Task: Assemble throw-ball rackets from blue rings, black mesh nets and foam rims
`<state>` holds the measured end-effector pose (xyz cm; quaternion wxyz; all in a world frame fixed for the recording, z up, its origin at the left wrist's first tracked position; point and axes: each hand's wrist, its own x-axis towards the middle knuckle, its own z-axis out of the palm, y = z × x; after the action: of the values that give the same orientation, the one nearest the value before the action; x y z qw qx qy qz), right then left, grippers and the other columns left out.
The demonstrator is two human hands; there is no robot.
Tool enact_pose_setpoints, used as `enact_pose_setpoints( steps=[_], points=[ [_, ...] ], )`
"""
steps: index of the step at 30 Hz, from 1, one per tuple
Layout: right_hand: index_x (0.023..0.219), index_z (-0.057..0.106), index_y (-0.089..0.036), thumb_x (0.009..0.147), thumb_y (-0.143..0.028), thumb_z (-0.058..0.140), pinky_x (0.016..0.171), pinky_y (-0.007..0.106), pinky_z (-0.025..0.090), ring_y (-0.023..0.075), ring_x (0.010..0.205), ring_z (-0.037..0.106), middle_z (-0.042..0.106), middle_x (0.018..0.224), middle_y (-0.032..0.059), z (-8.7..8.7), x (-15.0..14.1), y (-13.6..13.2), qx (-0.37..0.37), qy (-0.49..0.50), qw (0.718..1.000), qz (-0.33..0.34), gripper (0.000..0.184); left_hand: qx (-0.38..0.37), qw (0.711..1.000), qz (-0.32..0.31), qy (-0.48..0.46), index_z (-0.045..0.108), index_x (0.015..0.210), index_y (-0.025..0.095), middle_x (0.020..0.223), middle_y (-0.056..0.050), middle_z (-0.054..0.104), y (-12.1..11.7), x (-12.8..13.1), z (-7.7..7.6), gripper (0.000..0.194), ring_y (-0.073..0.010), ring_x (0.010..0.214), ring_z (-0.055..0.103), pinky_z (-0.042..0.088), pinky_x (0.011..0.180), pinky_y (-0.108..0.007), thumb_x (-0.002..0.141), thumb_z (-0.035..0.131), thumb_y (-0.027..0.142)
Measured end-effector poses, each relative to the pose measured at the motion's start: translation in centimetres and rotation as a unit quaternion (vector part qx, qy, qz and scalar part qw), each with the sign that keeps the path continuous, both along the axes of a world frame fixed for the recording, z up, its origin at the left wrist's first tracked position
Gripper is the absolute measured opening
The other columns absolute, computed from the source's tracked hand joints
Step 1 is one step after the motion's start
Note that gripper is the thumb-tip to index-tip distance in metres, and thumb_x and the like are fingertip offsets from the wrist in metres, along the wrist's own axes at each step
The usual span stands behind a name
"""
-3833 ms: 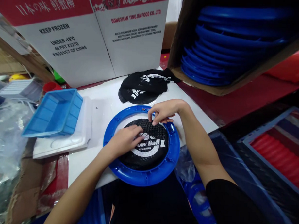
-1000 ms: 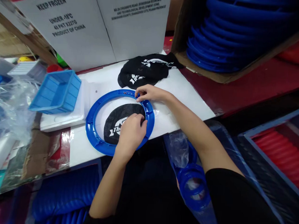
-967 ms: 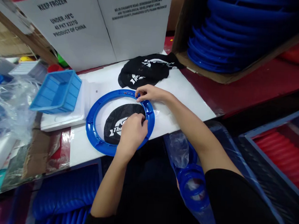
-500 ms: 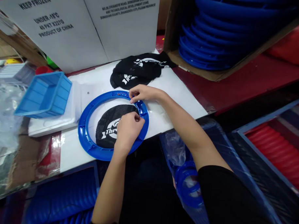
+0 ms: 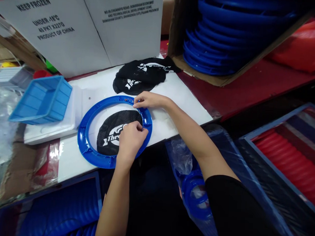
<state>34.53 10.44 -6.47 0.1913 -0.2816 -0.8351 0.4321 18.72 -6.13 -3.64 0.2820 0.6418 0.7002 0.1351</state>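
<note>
A blue plastic ring [image 5: 84, 143] lies on the white work surface, with a round black mesh piece [image 5: 105, 130] with white lettering inside its opening. My left hand [image 5: 132, 137] is closed over the mesh's right edge, thumb and fingers pinched together by the ring's right side. My right hand [image 5: 147, 99] has its fingertips together at the ring's upper right; whatever they hold is too small to make out. Just left of those fingertips, small reddish bits [image 5: 127, 100] sit in the ring's channel. Behind the ring lies a pile of black mesh pieces [image 5: 138, 76].
A light-blue bin [image 5: 41, 100] stands on a white slab at left. White printed cartons [image 5: 62, 35] rise behind. At upper right a cardboard box [image 5: 226, 79] holds stacked blue rings. Crates with blue [image 5: 61, 204] and red [image 5: 287, 157] ribbed parts flank the front edge below.
The whole view has shifted slightly, moving things a little leftward. Both hands stay at nearly the same spots on the ring, with small finger movements.
</note>
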Motion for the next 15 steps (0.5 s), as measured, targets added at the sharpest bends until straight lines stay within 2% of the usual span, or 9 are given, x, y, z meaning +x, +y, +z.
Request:
enact_pose_setpoints(
  steps=[4, 8, 11, 15],
  points=[
    [0.085, 0.072, -0.013, 0.094, -0.039, 0.068, 0.067, 0.027, 0.034, 0.0117, 0.066, 0.050, 0.058, 0.069, -0.0034, -0.1, -0.2, -0.1, 0.012, -0.005, 1.000, -0.013, 0.027, 0.001, 0.999, -0.044, -0.028, 0.072, 0.082, 0.023, 0.092, -0.006, 0.079, -0.1, -1.1, 0.2, 0.018, -0.0248, 0.088, 0.070, 0.045, 0.079, -0.035, 0.093, 0.064, 0.034],
    [0.084, 0.072, -0.013, 0.093, -0.040, 0.068, 0.071, 0.028, 0.035, 0.0130, 0.071, 0.050, 0.059, 0.071, -0.0025, -0.2, -0.3, 0.0, 0.022, -0.007, 1.000, -0.015, 0.028, -0.007, 0.994, -0.084, -0.063, 0.078, 0.094, 0.023, 0.099, -0.007, 0.081, 1.2, -1.9, 0.7, 0.028, -0.0250, 0.092, 0.072, 0.048, 0.080, -0.035, 0.099, 0.058, 0.043],
    [0.083, 0.071, -0.013, 0.091, -0.040, 0.069, 0.073, 0.029, 0.035, 0.0141, 0.074, 0.049, 0.059, 0.073, -0.0017, -0.3, -0.3, 0.0, 0.031, -0.006, 0.999, -0.019, 0.028, -0.023, 0.995, -0.079, -0.061, 0.077, 0.092, 0.021, 0.088, -0.008, 0.079, 3.2, -1.7, 0.8, 0.022, -0.0229, 0.079, 0.071, 0.049, 0.074, -0.033, 0.094, 0.060, 0.034],
    [0.086, 0.072, -0.013, 0.091, -0.040, 0.068, 0.074, 0.029, 0.035, 0.0145, 0.075, 0.048, 0.061, 0.075, -0.0010, -0.2, -0.3, -0.1, 0.032, -0.004, 0.999, -0.019, 0.028, -0.072, 0.992, -0.070, -0.080, 0.071, 0.079, 0.020, 0.065, -0.004, 0.069, 5.2, -1.3, 0.3, 0.008, -0.0190, 0.057, 0.065, 0.047, 0.062, -0.032, 0.083, 0.066, 0.025]
  ],
)
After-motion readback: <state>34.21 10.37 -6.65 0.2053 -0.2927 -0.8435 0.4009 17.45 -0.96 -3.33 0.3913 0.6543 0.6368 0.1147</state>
